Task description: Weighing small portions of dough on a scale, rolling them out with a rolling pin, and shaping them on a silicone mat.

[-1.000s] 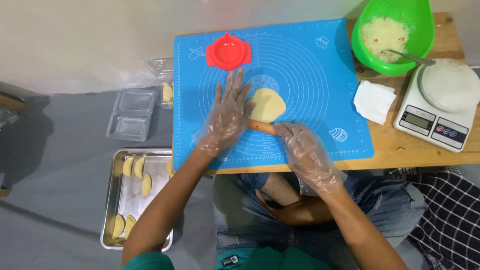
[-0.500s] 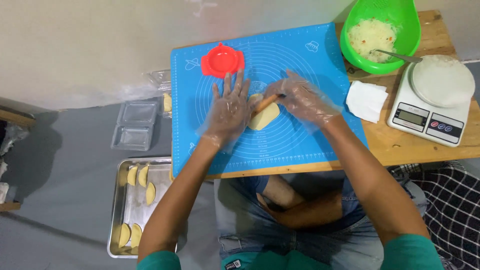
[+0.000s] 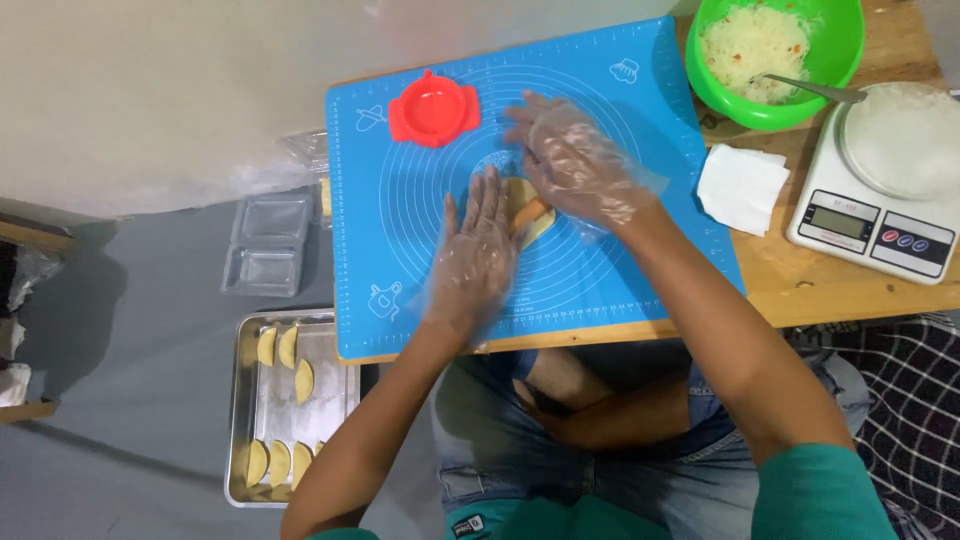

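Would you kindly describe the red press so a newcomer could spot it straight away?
Start at the blue mat covering the wooden table. Near its far left corner lies the red press, a round, scalloped plastic dish with side handles. Nothing else on the mat is red.

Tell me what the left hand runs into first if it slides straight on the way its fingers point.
The left hand lies flat on the blue mat, fingers pointing up the picture. Straight ahead looks like bare mat; the red dumpling press sits a little left of that line, so it would likely miss it.
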